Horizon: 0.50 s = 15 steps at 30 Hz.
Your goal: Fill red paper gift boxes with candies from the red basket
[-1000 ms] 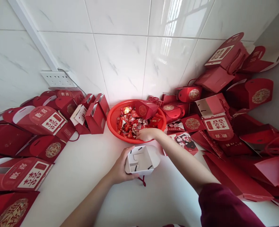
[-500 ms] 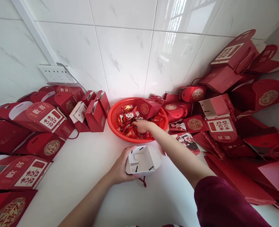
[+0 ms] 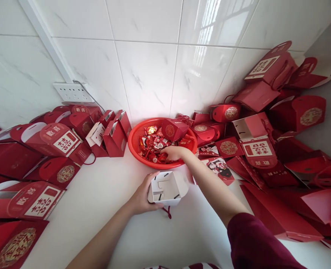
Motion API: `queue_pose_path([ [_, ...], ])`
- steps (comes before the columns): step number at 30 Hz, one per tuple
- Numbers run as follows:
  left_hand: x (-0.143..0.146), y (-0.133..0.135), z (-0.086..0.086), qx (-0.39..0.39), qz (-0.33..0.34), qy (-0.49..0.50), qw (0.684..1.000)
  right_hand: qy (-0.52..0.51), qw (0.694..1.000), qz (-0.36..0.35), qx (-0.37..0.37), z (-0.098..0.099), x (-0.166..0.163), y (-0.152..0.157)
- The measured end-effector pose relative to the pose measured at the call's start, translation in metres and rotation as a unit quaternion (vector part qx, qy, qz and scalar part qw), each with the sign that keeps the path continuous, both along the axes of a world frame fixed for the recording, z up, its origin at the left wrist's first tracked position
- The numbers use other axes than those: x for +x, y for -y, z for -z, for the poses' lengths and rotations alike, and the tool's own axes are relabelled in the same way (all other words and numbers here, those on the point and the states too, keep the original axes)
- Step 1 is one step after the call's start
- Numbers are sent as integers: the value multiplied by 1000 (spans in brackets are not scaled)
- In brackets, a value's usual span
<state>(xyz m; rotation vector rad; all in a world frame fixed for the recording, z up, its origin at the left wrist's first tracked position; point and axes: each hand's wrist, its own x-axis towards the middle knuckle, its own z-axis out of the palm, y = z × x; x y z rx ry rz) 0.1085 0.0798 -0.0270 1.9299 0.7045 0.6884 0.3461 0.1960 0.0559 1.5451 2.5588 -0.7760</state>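
My left hand (image 3: 141, 196) grips the left side of a small open gift box (image 3: 167, 188), white inside, standing on the white floor with a red cord hanging under it. Just beyond it sits a round red basket (image 3: 133, 139) full of red-wrapped candies (image 3: 154, 145). My right hand (image 3: 175, 152) reaches into the basket, palm down, fingers curled into the candies; what they hold is hidden. A closed red box (image 3: 172, 129) lies tilted on the basket's far rim.
Piles of red gift boxes with gold and white labels fill the left (image 3: 52, 140) and the right (image 3: 262, 147) of the floor. A white power strip (image 3: 73, 92) lies by the tiled wall. Bare white floor shows around the open box.
My right hand has shifted within the basket, first further in, now drawn back a little toward the near rim. My left hand keeps its hold on the open box.
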Motion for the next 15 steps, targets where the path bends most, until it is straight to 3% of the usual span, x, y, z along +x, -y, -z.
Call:
queue_pose_path([
  [6, 0, 0, 2, 5, -6, 3, 1000, -140, 983, 78, 91, -1, 24, 37],
  [11, 2, -1, 2, -3, -11, 6, 1000, -217, 957, 134, 138, 4, 24, 52],
  [15, 1, -1, 1, -16, -2, 6, 1000, -305, 948, 62, 69, -3, 32, 58],
])
